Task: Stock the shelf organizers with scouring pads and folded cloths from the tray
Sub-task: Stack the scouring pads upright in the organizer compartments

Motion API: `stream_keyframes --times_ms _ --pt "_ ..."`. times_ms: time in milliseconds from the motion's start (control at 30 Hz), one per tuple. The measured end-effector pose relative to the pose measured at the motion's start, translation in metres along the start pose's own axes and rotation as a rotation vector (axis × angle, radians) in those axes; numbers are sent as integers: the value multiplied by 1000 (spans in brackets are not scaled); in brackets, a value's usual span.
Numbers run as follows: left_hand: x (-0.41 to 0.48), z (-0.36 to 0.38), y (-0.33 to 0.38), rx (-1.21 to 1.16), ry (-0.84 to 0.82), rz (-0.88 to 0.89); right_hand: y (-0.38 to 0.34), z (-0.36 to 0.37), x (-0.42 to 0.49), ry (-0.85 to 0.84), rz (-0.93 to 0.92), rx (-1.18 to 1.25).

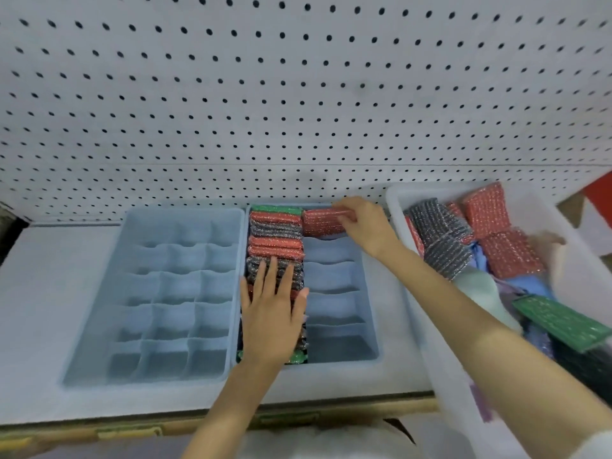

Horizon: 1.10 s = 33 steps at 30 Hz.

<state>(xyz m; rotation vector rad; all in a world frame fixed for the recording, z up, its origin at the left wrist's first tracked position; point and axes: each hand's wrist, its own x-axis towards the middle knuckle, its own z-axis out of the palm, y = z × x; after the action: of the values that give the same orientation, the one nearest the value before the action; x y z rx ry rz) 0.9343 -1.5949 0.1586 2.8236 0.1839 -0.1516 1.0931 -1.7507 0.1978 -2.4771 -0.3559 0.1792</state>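
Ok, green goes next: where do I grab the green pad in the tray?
Probably pinch the green pad across its near edge, from above: it lies on top of the cloths, that thick edge exposed and unobstructed.

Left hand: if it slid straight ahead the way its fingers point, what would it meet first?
Probably the red scouring pads just beyond the left hand, next in the same row; depth is unclear, so it might skim over them.

red scouring pad [326, 221] on edge, right organizer [331, 308] back compartment; left column packed
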Motion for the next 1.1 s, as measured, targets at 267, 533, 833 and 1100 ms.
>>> stream_keyframes --times_ms 267,533,833,1100 --pt "-8 -40 86 -691 -223 227 41 -74 -90 484 193 275" --pt "5 1 182 -1047 -168 -82 129 -95 -57 183 487 273" --pt "3 32 218 -730 27 -135 172 -100 -25 -51 577 74" --pt "-3 31 221 -636 157 -158 168 -113 -41 -35 472 298"
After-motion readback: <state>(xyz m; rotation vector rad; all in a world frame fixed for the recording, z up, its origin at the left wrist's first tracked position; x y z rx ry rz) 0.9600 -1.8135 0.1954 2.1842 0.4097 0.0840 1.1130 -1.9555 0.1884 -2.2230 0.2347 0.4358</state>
